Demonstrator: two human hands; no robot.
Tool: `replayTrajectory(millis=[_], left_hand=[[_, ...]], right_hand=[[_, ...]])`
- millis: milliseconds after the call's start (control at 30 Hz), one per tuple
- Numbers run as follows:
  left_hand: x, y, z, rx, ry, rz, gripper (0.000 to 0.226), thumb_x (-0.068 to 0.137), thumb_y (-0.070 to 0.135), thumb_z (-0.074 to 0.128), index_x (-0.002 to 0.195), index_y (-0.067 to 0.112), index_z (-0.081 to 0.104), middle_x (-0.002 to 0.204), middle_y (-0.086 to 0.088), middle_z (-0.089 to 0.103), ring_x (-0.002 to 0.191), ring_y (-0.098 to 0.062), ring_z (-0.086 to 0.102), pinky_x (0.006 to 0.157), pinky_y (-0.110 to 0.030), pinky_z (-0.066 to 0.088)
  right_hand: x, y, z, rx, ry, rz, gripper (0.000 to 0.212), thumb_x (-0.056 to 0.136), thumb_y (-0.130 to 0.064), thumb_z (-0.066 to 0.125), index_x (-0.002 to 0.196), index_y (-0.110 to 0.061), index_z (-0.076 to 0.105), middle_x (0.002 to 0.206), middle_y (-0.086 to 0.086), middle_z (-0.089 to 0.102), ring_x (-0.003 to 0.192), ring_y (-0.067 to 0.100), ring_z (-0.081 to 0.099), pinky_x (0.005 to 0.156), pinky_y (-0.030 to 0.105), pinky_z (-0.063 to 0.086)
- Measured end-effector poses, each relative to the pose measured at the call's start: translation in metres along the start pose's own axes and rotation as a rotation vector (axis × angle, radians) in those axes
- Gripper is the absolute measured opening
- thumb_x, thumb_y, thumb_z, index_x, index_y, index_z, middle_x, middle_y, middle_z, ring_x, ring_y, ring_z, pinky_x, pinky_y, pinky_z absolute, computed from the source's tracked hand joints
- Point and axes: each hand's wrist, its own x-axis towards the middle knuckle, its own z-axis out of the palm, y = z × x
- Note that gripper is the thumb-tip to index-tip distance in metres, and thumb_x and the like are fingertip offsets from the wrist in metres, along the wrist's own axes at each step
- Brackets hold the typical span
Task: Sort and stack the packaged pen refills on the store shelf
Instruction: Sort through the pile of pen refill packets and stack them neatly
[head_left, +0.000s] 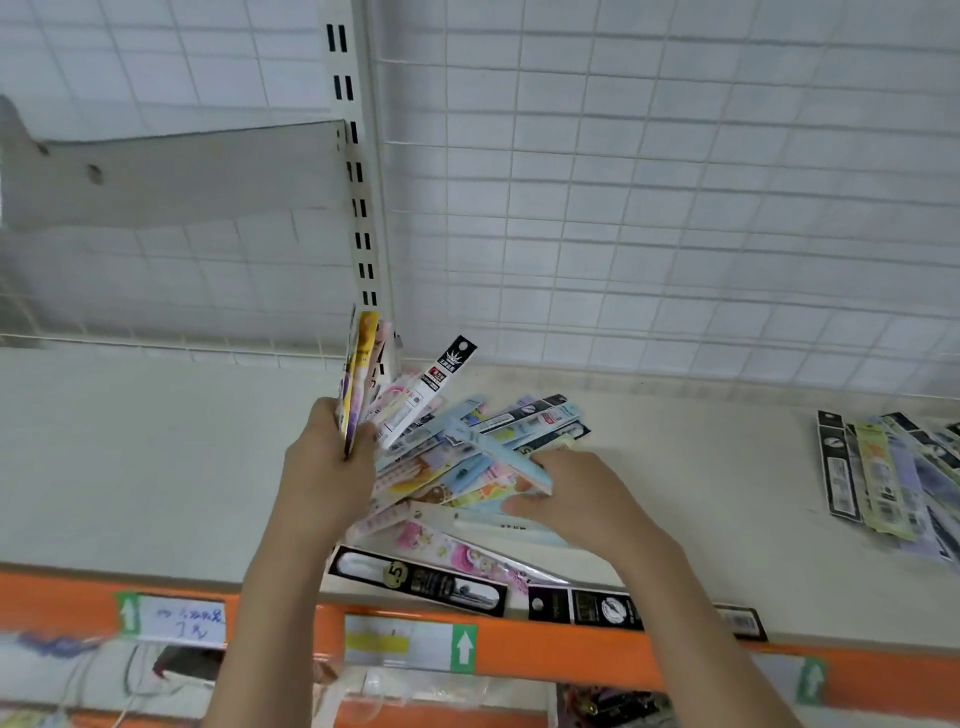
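Long, narrow refill packets (457, 467), pastel cartoon prints mixed with black ones, lie fanned at frame centre on the white shelf (156, 457). The left hand (324, 467) grips an upright bundle (358, 374); the right hand (576, 499) pinches a pale blue packet (498, 457).

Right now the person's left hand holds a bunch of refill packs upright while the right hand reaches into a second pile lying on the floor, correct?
Not quite: in the head view the left hand holds the upright packs, but the right hand's pile lies on the shelf, not the floor.

colourful refill packs (457, 467) fanned on shelf (156, 467)
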Motion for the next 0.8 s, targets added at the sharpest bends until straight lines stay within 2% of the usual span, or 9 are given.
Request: replayTrajectory(millis=[67, 167, 267, 333, 500, 600, 667, 733, 800], left_hand=[[-0.003, 0.000, -0.004, -0.029, 0.019, -0.019, 0.013, 0.096, 0.021, 0.045, 0.096, 0.008, 0.044, 0.072, -0.006, 0.053, 0.066, -0.026, 0.054, 0.050, -0.027, 0.036], [-0.008, -0.003, -0.007, -0.034, 0.022, -0.034, 0.023, 0.095, 0.032, 0.048, 0.099, 0.009, 0.047, 0.070, 0.000, 0.052, 0.062, -0.012, 0.049, 0.050, -0.024, 0.032], [-0.008, -0.009, -0.007, 0.006, -0.005, -0.041, 0.029, 0.090, 0.038, 0.054, 0.100, 0.011, 0.049, 0.073, 0.006, 0.053, 0.066, -0.007, 0.050, 0.052, -0.020, 0.034], [-0.010, -0.011, -0.008, 0.027, -0.008, -0.034, 0.029, 0.088, 0.039, 0.058, 0.095, 0.012, 0.049, 0.073, 0.007, 0.053, 0.066, -0.004, 0.050, 0.052, -0.018, 0.034], [-0.012, -0.014, -0.011, -0.063, 0.005, -0.089, 0.024, 0.095, 0.032, 0.049, 0.079, 0.015, 0.049, 0.067, -0.004, 0.056, 0.059, -0.016, 0.060, 0.049, -0.025, 0.042], [-0.011, -0.017, -0.012, -0.112, 0.019, -0.096, 0.024, 0.097, 0.026, 0.044, 0.080, 0.012, 0.053, 0.069, -0.008, 0.063, 0.068, -0.026, 0.065, 0.060, -0.031, 0.051], [-0.011, -0.018, -0.012, -0.098, 0.014, -0.087, 0.021, 0.098, 0.021, 0.041, 0.083, 0.011, 0.054, 0.073, -0.008, 0.066, 0.069, -0.022, 0.064, 0.056, -0.024, 0.046], [-0.010, -0.019, -0.010, -0.099, 0.003, -0.070, 0.018, 0.097, 0.016, 0.040, 0.084, 0.017, 0.052, 0.080, -0.007, 0.066, 0.072, -0.021, 0.065, 0.056, -0.023, 0.047], [-0.010, -0.018, -0.010, -0.081, -0.016, -0.059, 0.013, 0.096, 0.013, 0.041, 0.091, 0.017, 0.052, 0.087, -0.009, 0.065, 0.074, -0.025, 0.065, 0.056, -0.026, 0.048]], right_hand=[[0.000, -0.002, 0.005, -0.035, -0.071, -0.039, 0.033, 0.074, -0.052, 0.071, 0.079, -0.026, 0.051, 0.087, -0.002, 0.063, 0.069, 0.015, 0.055, 0.064, 0.030, 0.043], [0.001, -0.004, 0.009, -0.016, -0.133, -0.065, 0.033, 0.075, -0.050, 0.071, 0.084, -0.035, 0.043, 0.092, -0.004, 0.062, 0.077, 0.015, 0.056, 0.071, 0.031, 0.044], [0.002, -0.003, 0.011, -0.031, -0.120, -0.082, 0.024, 0.084, -0.044, 0.063, 0.075, -0.039, 0.041, 0.074, -0.010, 0.053, 0.069, 0.014, 0.051, 0.064, 0.030, 0.040], [0.003, -0.002, 0.012, -0.075, -0.086, -0.092, 0.015, 0.089, -0.042, 0.056, 0.083, -0.033, 0.046, 0.071, -0.010, 0.049, 0.068, 0.014, 0.050, 0.061, 0.029, 0.037], [0.005, 0.004, 0.002, -0.207, 0.093, -0.126, 0.021, 0.095, -0.036, 0.046, 0.104, -0.016, 0.050, 0.083, -0.005, 0.045, 0.085, 0.020, 0.048, 0.065, 0.030, 0.032], [0.004, 0.010, -0.010, -0.106, 0.133, -0.101, 0.014, 0.096, -0.028, 0.046, 0.101, -0.016, 0.045, 0.084, 0.002, 0.059, 0.082, 0.025, 0.056, 0.066, 0.034, 0.042], [0.003, 0.012, -0.017, -0.087, 0.151, -0.077, 0.012, 0.097, -0.026, 0.046, 0.104, -0.017, 0.042, 0.091, 0.006, 0.063, 0.076, 0.024, 0.057, 0.062, 0.032, 0.041], [0.002, 0.013, -0.021, -0.035, 0.146, -0.048, 0.019, 0.096, -0.033, 0.048, 0.105, -0.018, 0.041, 0.085, 0.005, 0.060, 0.065, 0.019, 0.053, 0.054, 0.029, 0.036], [0.002, 0.012, -0.023, 0.079, 0.094, -0.009, 0.031, 0.090, -0.043, 0.056, 0.108, -0.021, 0.043, 0.089, 0.002, 0.061, 0.068, 0.018, 0.057, 0.055, 0.027, 0.039]])
